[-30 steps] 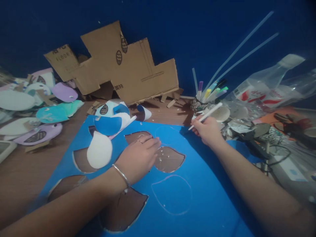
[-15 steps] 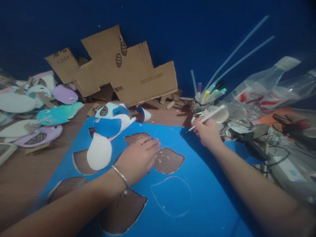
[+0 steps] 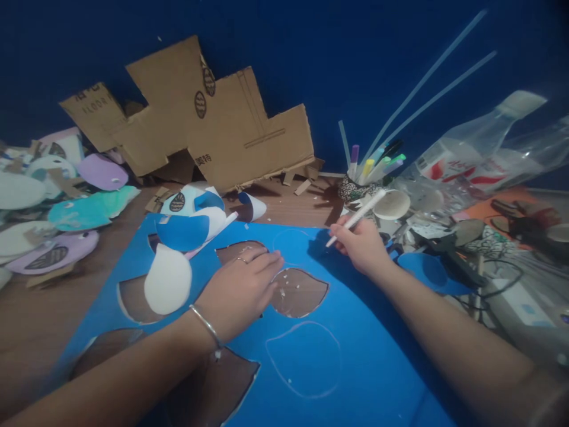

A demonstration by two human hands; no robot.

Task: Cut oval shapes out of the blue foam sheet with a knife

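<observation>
A large blue sheet (image 3: pixel 373 356) lies on the table, with several teardrop-shaped holes cut through it and pale drawn outlines. My left hand (image 3: pixel 244 281), wearing a ring and a bangle, rests flat on it between the holes, fingers stretched out. In my right hand (image 3: pixel 360 240) is a slim white pen-shaped tool (image 3: pixel 358 216), pinched and slanting down toward the sheet's far edge. Its tip is close to the sheet; whether it touches, I cannot tell. A white teardrop cutout (image 3: pixel 168 280) partly covers one hole, left of my left hand. Beyond it lies a blue-and-white paper piece (image 3: pixel 184 231).
Painted fish-like cutouts (image 3: pixel 89 207) are heaped at the left. A large brown cardboard piece (image 3: pixel 195 118) leans on the blue wall. A patterned cup (image 3: pixel 351 188) holds markers at the right, beside plastic bottles (image 3: pixel 471 148) and clutter. Small scraps lie around the sheet.
My right hand has moved a little left and down with the white tool, bringing it farther over the sheet. My left hand stays flat on the sheet; the view has shifted slightly.
</observation>
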